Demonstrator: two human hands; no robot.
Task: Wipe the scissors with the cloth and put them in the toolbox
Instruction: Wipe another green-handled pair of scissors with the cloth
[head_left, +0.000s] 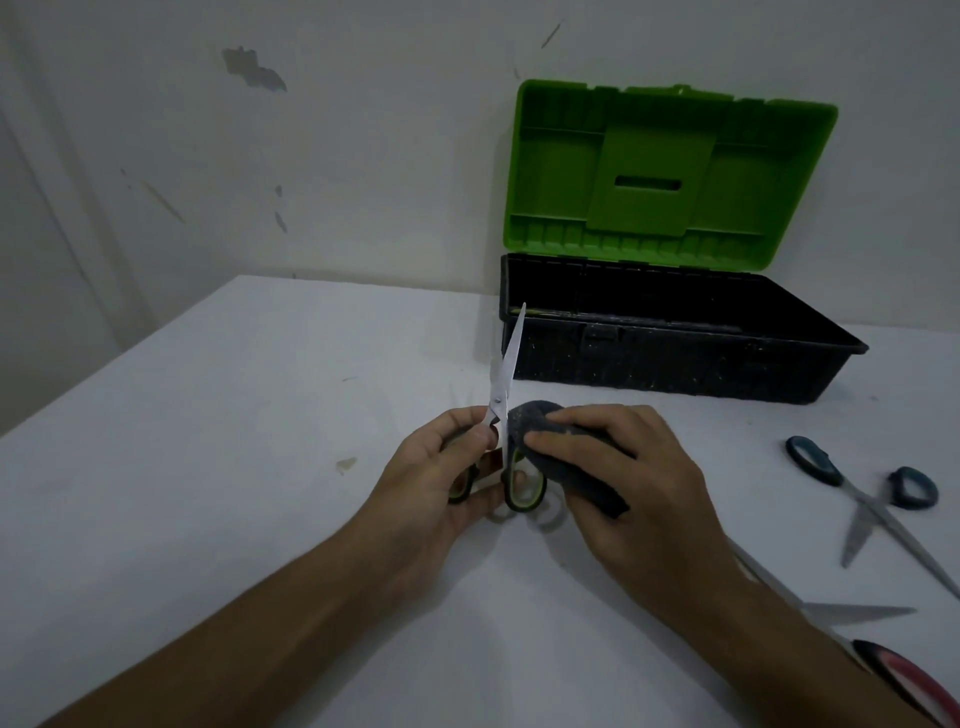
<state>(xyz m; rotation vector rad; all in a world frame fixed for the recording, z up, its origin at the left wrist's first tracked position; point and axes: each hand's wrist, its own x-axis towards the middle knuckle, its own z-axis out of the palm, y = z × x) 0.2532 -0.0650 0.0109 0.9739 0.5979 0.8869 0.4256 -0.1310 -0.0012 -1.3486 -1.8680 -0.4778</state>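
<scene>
Scissors (506, 384), green-and-black handled, bright blades upright, nearly closed, in left hand (441, 478).

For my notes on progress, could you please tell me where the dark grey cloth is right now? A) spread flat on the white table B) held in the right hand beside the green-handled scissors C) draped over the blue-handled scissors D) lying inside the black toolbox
B: the right hand grips the dark grey cloth against the green-handled scissors, which the left hand holds blades-up.

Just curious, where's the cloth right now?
In the head view, the dark cloth is mid-table, gripped by the right hand, against the green-handled scissors.
</scene>
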